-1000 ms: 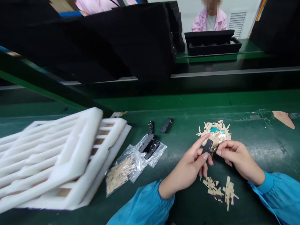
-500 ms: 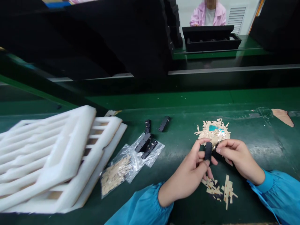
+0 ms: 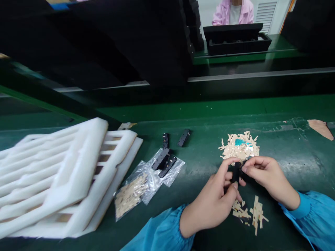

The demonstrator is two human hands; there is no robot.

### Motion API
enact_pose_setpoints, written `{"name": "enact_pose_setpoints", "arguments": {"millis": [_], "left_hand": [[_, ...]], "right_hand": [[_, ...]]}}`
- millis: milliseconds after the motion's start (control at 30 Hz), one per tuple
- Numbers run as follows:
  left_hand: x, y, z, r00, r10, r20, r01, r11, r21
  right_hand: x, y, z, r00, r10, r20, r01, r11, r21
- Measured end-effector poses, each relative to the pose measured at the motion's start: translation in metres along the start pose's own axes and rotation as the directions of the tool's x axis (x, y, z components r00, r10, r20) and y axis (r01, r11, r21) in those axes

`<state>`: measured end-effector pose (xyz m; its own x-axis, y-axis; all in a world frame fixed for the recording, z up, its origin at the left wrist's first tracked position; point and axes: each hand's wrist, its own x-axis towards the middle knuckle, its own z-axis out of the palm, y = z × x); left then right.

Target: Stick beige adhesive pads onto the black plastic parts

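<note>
My left hand (image 3: 211, 202) is closed round a small black plastic part (image 3: 236, 172), which stands roughly upright between fingertips and thumb. At the part's right side my right hand (image 3: 269, 176) is pinched; what lies between its fingertips is too small and hidden to make out. Just beyond both hands is a heap of small beige pieces (image 3: 238, 148) with a bit of blue among them. Nearer me, more beige strips (image 3: 258, 214) lie loose on the green table (image 3: 204, 157).
Stacked white foam trays (image 3: 86, 195) fill the left side. Beside them lies a clear bag of beige pieces (image 3: 132, 198), with several black parts (image 3: 162, 158) on and around the plastic. A person in pink (image 3: 220, 14) sits behind a black open case (image 3: 238, 43) across the way.
The black part has turned in my left hand, showing a narrower, darker face. Both hands have shifted very slightly right, and my right fingertips stay at the part's side.
</note>
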<state>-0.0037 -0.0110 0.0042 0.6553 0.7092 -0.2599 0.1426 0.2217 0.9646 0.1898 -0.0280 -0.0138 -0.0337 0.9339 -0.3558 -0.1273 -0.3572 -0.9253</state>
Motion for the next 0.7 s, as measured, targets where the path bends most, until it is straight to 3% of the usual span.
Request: {"name": "enact_pose_setpoints", "arguments": {"millis": [700], "left_hand": [[0.0004, -0.0030, -0.0013, 1.000, 0.012, 0.025, -0.012, 1.000, 0.028]], "right_hand": [[-0.0009, 0.0011, 0.0019, 0.997, -0.007, 0.072, 0.003, 0.999, 0.053]]}}
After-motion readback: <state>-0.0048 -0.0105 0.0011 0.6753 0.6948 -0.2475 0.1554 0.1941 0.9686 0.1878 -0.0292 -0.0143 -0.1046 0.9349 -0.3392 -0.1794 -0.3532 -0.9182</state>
